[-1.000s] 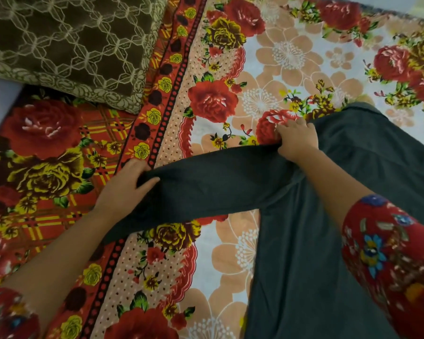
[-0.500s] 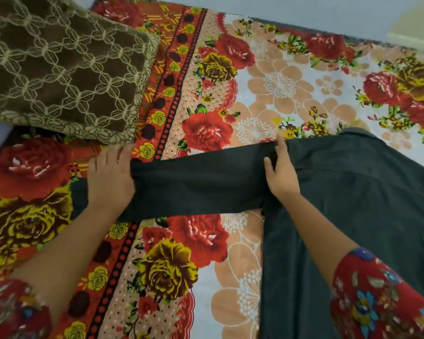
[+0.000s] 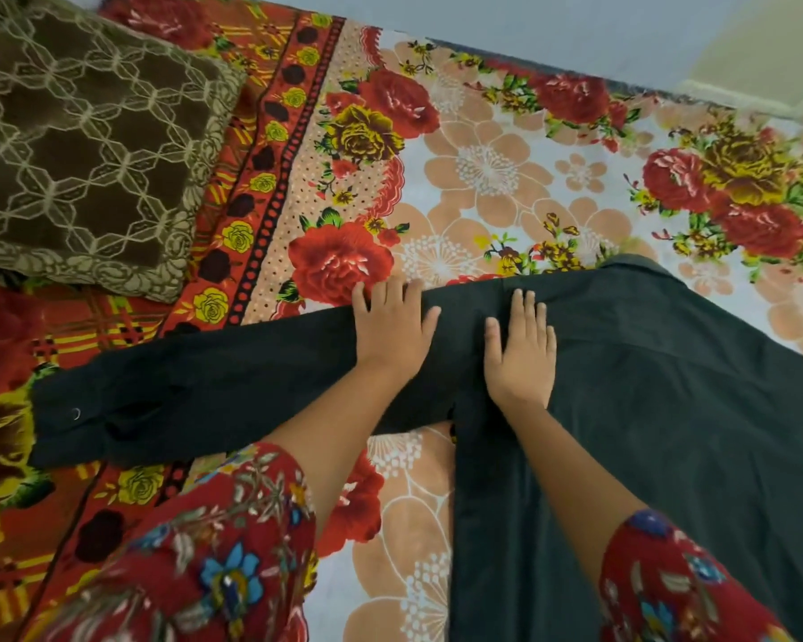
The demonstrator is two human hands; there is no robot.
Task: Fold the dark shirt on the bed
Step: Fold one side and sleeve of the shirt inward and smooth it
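Observation:
The dark shirt [image 3: 659, 410] lies flat on the flowered bed sheet [image 3: 483, 169], its body filling the right half of the view. One long sleeve [image 3: 195, 391] stretches out to the left, with a cuff button showing at its far end. My left hand [image 3: 390, 326] rests flat, fingers spread, on the sleeve near the shoulder. Just right of it, my right hand [image 3: 522, 349] presses flat on the shoulder area of the shirt. Neither hand grips the cloth.
A brown patterned pillow [image 3: 89, 145] lies at the top left, just beyond the sleeve. The bed's far edge [image 3: 622, 81] runs along the top, with pale floor behind it. Red flowered sleeves cover both my forearms at the bottom.
My left hand slid right along the sleeve from its cuff end to the shoulder. The right hand shifted slightly right onto the shirt body. The sleeve now lies straight and flat.

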